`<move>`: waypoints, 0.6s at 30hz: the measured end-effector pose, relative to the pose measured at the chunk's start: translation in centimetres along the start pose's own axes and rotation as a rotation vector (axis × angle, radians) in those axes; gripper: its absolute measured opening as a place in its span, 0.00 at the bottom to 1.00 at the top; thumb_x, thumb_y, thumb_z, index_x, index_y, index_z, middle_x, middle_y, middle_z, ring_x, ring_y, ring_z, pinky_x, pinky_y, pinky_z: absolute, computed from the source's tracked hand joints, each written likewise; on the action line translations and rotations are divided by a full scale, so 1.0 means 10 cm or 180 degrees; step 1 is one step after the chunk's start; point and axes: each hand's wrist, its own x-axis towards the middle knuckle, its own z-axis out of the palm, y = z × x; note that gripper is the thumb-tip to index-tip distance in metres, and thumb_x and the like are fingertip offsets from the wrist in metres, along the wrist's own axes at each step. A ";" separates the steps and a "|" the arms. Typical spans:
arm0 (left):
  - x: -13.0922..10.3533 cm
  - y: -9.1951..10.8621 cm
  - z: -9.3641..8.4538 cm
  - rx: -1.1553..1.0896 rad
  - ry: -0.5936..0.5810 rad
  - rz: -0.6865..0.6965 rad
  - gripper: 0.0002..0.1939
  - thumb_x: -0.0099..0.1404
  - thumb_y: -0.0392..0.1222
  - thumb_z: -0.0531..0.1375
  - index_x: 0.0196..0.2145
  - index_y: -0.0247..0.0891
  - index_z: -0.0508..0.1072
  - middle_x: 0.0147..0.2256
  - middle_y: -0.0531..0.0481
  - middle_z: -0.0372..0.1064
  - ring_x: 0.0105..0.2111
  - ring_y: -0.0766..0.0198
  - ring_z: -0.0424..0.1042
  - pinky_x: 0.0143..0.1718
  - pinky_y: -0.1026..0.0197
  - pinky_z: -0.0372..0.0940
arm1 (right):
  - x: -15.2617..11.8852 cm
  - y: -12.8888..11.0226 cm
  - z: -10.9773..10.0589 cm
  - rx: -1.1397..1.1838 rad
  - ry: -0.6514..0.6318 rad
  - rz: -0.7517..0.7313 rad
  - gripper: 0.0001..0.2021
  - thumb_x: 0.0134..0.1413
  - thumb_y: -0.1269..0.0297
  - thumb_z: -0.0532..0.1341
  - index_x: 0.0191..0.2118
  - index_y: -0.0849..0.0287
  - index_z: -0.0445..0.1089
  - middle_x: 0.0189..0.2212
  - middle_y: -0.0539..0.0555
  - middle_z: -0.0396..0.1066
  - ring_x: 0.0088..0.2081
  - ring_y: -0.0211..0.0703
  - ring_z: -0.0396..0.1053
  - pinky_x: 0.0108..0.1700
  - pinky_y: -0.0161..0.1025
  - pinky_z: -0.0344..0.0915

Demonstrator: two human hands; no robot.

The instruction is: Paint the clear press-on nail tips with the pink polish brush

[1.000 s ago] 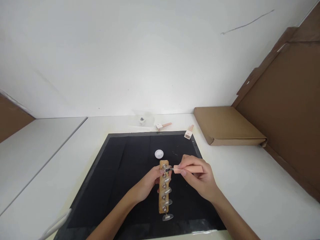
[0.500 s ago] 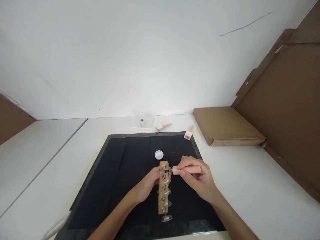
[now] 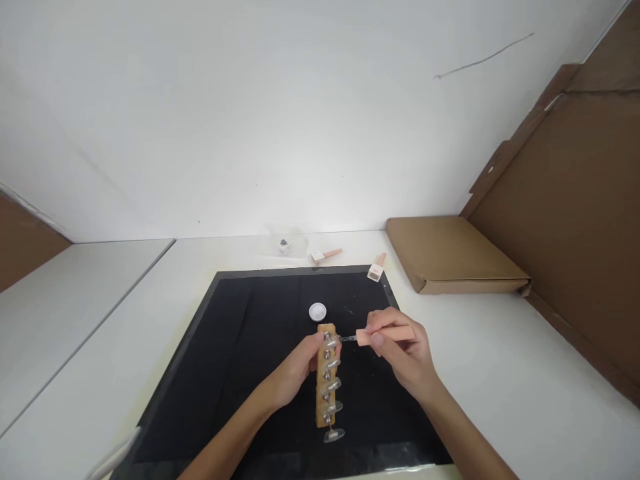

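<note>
My left hand [image 3: 295, 367] is closed around the upper end of a narrow wooden block [image 3: 321, 383], its thumb along the left edge. Several clear false nail tips [image 3: 333, 385] stick out from small metal mounts along the block. In my right hand [image 3: 405, 350], pinched between thumb and fingers, is a nail polish brush [image 3: 387, 335] with a pink handle. Its bristle end points left and lies at the right side of the topmost nail tip [image 3: 331, 343]; whether it touches is too small to tell.
A small white dish [image 3: 317, 311] rests on the black mat [image 3: 270, 313] beyond the block. Two pink-handled bottles [image 3: 319, 257] [image 3: 375, 271] lie farther back, near a clear plastic container [image 3: 295, 247]. On the right sits a flat cardboard box [image 3: 455, 253].
My right hand and the brush have moved a little to the right, drawing the bristles from over the block's top end to its right side. My left hand keeps its hold.
</note>
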 end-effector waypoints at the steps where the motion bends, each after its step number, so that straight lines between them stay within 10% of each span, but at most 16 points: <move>1: 0.01 -0.01 0.00 0.0009 0.0033 0.0036 0.26 0.62 0.63 0.50 0.27 0.35 0.67 0.23 0.52 0.58 0.24 0.66 0.55 0.29 0.62 0.53 | 0.00 0.01 0.00 0.0015 -0.0019 0.0007 0.07 0.57 0.64 0.61 0.30 0.56 0.72 0.25 0.52 0.71 0.26 0.39 0.65 0.27 0.37 0.60; 18: 0.00 0.10 0.12 -0.1371 0.0239 -0.0143 0.22 0.56 0.59 0.62 0.33 0.35 0.69 0.26 0.53 0.62 0.28 0.68 0.63 0.33 0.64 0.59 | 0.00 0.02 0.02 0.0100 -0.0072 0.0162 0.08 0.57 0.60 0.62 0.29 0.57 0.74 0.25 0.52 0.70 0.26 0.40 0.65 0.27 0.37 0.60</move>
